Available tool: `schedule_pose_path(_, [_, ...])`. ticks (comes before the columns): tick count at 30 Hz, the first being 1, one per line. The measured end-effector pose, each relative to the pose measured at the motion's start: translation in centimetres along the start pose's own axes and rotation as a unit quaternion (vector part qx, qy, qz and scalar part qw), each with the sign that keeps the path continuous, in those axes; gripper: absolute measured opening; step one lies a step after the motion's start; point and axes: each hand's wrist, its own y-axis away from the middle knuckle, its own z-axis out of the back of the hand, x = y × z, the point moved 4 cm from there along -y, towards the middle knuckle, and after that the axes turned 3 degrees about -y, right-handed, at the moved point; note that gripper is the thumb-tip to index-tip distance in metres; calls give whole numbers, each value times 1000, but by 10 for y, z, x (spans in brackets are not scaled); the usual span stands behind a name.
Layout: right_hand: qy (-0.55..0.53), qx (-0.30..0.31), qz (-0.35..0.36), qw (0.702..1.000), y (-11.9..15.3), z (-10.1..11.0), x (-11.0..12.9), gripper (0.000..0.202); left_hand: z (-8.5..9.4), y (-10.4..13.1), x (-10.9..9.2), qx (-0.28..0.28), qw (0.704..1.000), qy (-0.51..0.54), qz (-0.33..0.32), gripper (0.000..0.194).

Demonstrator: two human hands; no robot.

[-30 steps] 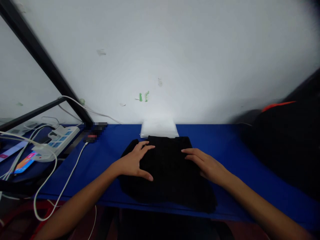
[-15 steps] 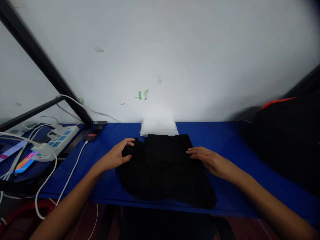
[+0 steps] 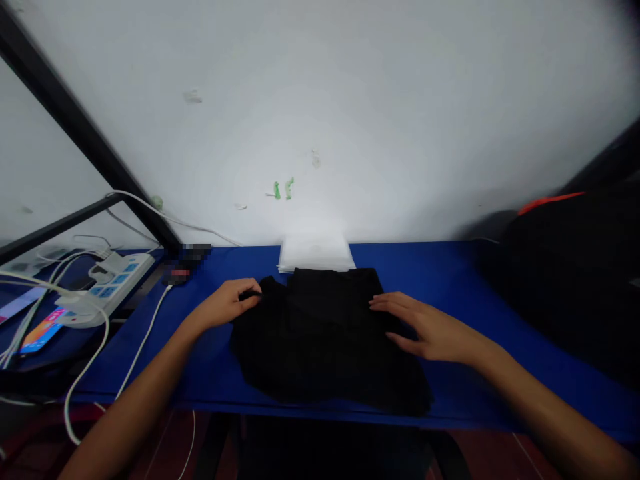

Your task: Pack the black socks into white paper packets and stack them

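Observation:
A black cloth (image 3: 325, 340) lies partly folded on the blue table (image 3: 200, 373), its lower edge near the table's front. At the cloth's upper left, my left hand (image 3: 233, 301) pinches a bit of the fabric between thumb and fingers. My right hand (image 3: 425, 327) rests on the right side of the cloth, fingers stretched out and thumb apart. Just behind the cloth sits a stack of clear-white plastic sheets or bags (image 3: 316, 253) against the wall.
A white power strip (image 3: 113, 287) with cables and a phone with a bright screen (image 3: 43, 330) lie at the left, near a black metal frame (image 3: 75, 120). A dark bulky item with an orange edge (image 3: 575, 280) stands at the right.
My left fingers have closed onto the cloth's upper left edge. My right thumb has spread away from the fingers. The view has shifted slightly.

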Motion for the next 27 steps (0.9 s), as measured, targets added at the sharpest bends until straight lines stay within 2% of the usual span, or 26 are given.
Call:
schedule_pose_path(3, [-4, -5, -11, 1000, -2, 0, -2, 43, -1, -10, 8, -79, 984, -111, 113, 24])
schedule_pose_path(5, [-1, -10, -19, 1000, -3, -1, -5, 40, 1, -13, 3, -132, 964, -192, 126, 19])
schedule_pose_path(6, [2, -16, -23, 1000, -4, 0, -6, 39, 1, -14, -3, -156, 958, -218, 98, 20])
schedule_pose_path(8, [5, -32, -29, 999, -4, 0, -8, 36, -1, -14, -20, -173, 956, -236, -13, 36])
schedule_pose_path(9, [5, -39, -31, 999, -5, 1, -10, 35, -4, -14, -29, -157, 956, -234, -77, 44])
schedule_pose_path(11, [3, -47, -34, 998, -7, 1, -12, 32, -12, -13, -44, -90, 955, -216, -180, 49])
schedule_pose_path(14, [-11, -56, -32, 998, -14, 3, -16, 27, -22, -17, -54, 0, 956, -181, -233, 39])
schedule_pose_path(17, [-31, -64, -27, 997, -27, 5, -21, 24, -28, -29, -53, 20, 964, -148, -219, 22])
schedule_pose_path(20, [-36, -70, -38, 996, -41, 6, -28, 26, -27, -46, -47, -30, 974, -146, -170, 17])
schedule_pose_path(22, [-23, -79, -69, 994, -49, 6, -36, 24, -27, -57, -39, -70, 974, -181, -114, 14])
schedule_pose_path(24, [-1, -95, -113, 989, -56, 4, -46, 21, -29, -68, -32, -84, 970, -218, -68, 12])
schedule_pose_path(27, [31, -128, -166, 977, -63, 0, -63, 22, -34, -77, -28, -91, 964, -247, -43, 15])
